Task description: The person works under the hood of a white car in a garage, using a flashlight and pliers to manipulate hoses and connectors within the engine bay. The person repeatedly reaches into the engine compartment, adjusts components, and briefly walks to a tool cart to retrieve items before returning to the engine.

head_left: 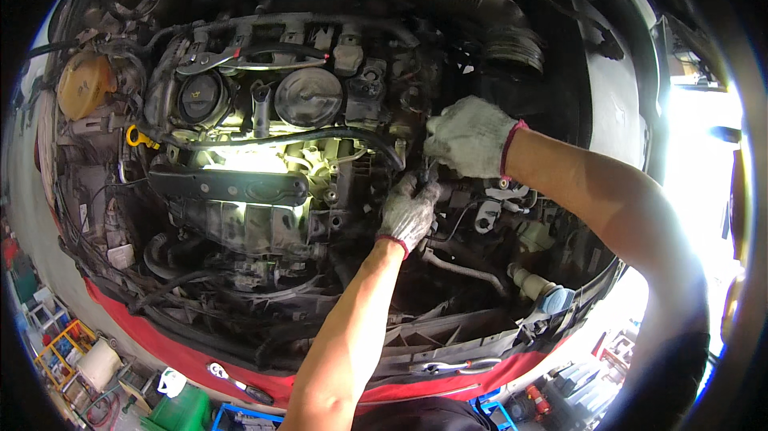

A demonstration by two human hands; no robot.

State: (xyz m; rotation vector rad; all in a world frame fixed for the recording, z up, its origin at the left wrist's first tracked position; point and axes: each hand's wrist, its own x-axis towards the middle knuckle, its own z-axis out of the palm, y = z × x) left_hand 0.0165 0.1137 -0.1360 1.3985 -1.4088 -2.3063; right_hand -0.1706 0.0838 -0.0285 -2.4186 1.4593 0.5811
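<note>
Both my hands wear pale, dirt-stained knit work gloves and are close together at the right end of a car engine. My left hand (410, 211) is raised from below, its fingers closed around something small and dark beside the end of a black hose (320, 135). Just above and to the right, my right hand (474, 136) reaches in with curled fingers pointing down toward the left one. What sits inside either grip is hidden by the gloves. A lit black bar-shaped work lamp (228, 185) lies across the engine to the left of my hands.
Pliers (248, 59) rest on the engine top near a black oil cap (200, 97) and a round cover (310, 97). A yellow dipstick handle (142, 138) and brownish tank (84, 84) are left. A ratchet (236, 381) and more pliers (454, 367) lie along the red front edge (360, 397).
</note>
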